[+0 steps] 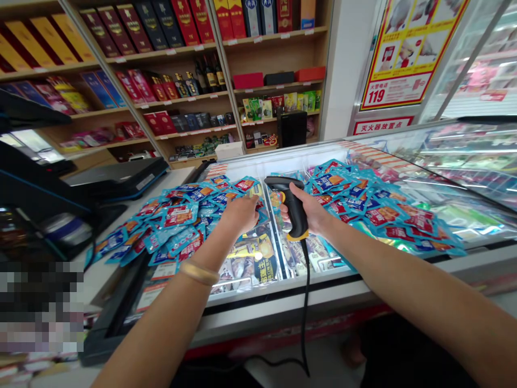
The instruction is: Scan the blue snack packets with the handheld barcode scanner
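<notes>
My right hand (309, 211) is wrapped round the handle of a black and yellow barcode scanner (298, 210). Its head points left, and a black cable (306, 302) hangs from the handle. My left hand (241, 214), with a gold bangle (200, 272) on the wrist, is at the right edge of a heap of small blue snack packets (180, 214). Its fingers are curled; the hand hides most of what may be between them, though blue packet edges show just beside the fingertips. A second heap of similar packets (363, 194) spreads behind and right of the scanner.
Both heaps rest on the glass top of a chest freezer (246, 291) with wrapped goods inside. Black counter equipment (117, 175) stands at the left. Behind are shelves of boxes and bottles (173, 97), and a yellow and red poster (412, 54) hangs on the right.
</notes>
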A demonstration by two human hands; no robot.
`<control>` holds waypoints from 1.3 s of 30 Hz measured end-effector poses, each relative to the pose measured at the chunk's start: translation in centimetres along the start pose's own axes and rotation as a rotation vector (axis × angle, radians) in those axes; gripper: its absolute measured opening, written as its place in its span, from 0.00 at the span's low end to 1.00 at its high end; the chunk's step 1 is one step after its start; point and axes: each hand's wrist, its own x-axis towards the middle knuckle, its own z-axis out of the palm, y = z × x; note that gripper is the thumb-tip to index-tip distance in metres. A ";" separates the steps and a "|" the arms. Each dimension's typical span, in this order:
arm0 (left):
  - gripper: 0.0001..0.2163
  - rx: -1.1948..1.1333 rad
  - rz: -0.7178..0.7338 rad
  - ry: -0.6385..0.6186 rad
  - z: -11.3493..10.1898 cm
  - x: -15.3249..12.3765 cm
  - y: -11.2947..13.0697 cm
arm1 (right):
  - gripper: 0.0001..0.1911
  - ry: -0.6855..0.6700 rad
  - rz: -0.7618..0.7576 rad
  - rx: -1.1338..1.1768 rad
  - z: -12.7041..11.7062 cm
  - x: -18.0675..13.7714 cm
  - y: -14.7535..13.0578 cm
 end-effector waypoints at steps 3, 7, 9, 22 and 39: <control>0.18 -0.008 -0.041 0.074 0.2 -0.6 0.3 | 0.22 -0.004 0.001 -0.010 0.1 -0.1 0.0; 0.16 -0.023 -0.072 0.151 0.6 -0.7 0.3 | 0.22 -0.028 -0.004 -0.016 0.3 -0.2 0.0; 0.15 -0.055 -0.080 0.215 1.0 -0.7 0.1 | 0.22 -0.029 -0.004 -0.020 0.4 -0.3 0.0; 0.07 -0.446 -0.105 0.491 0.9 -1.4 -0.3 | 0.23 -0.024 -0.013 -0.033 0.3 -0.2 -0.1; 0.18 -0.331 -0.410 0.275 0.0 -1.5 0.2 | 0.23 0.018 0.001 -0.040 0.4 -0.3 -0.1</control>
